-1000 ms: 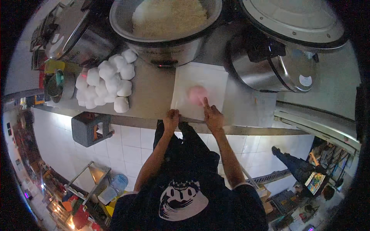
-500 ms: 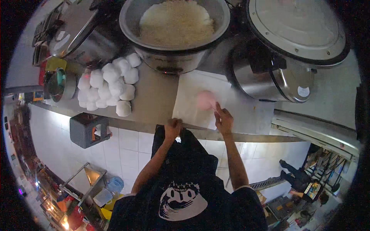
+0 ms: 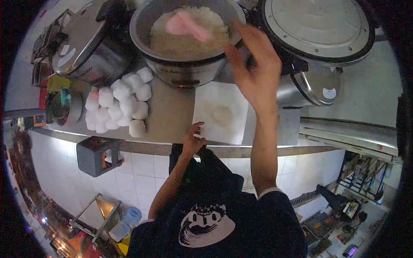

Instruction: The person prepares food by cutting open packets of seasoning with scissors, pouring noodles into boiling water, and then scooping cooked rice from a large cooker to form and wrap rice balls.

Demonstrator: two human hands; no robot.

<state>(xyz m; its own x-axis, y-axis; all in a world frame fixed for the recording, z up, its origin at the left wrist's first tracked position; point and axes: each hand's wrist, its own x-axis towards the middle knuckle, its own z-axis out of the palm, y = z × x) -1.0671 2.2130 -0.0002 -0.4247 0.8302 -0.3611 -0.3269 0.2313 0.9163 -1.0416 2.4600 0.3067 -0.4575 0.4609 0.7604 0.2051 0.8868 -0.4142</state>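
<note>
A pink rice paddle (image 3: 180, 26) lies on the rice (image 3: 172, 43) inside a large round cooker pot (image 3: 150, 53). My right hand (image 3: 260, 73) is raised just right of the pot's rim, empty, with thumb and fingers apart; it is a little blurred. Below it, a white paper sheet (image 3: 221, 94) lies on the counter and bears a faint round mark (image 3: 223, 114) near its middle. My left hand (image 3: 193, 138) is at the sheet's lower left corner, with its fingers loosely apart and holding nothing I can see.
Several white wrapped bundles (image 3: 116, 103) are stacked on the steel counter (image 3: 165, 116) at left, beside a metal bowl (image 3: 69, 107). Another cooker (image 3: 86, 51) stands behind them. A lidded cooker (image 3: 318, 32) stands at right. A dark stool (image 3: 97, 155) is on the tiled floor.
My right hand has let go of the pink rice paddle, which moved from above the paper into the pot. That hand rose beside the rim. My left hand's fingers have loosened at the paper's edge.
</note>
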